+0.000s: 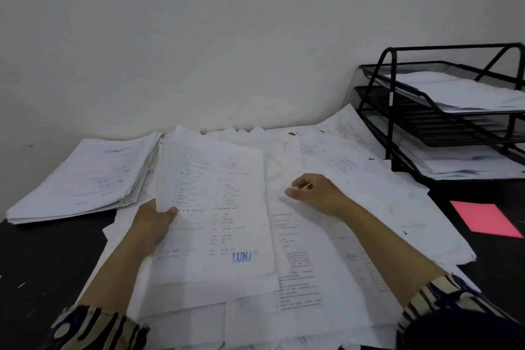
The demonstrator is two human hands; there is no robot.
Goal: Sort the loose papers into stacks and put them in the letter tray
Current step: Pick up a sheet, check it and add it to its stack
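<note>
Two hands working here, and paper everywhere. My left hand grips a printed sheet stamped LUNAS in blue, thumb on top at its left edge, fingers hidden underneath, the page lifted and tilted off the spread. My right hand rests curled on the loose papers just right of that sheet, fingertips tucked in; whether it pinches a page edge or only presses down I cannot tell. Beyond my left hand, up and to the left, sits a sorted stack, thick and a bit ragged at its near side. Far out past my right hand stands the black letter tray, papers already in its top and bottom tiers, the middle one looking bare. A pink note lies on the dark desk to the right of my right forearm.

Risks now: I hold this sheet by one edge only, so it could sag or crease as I swing it toward the stack. The loose pages overlap, so dragging one may pull its neighbours askew or slide them off the desk's near edge. And that ragged stack could fan out if I drop the page on carelessly.
</note>
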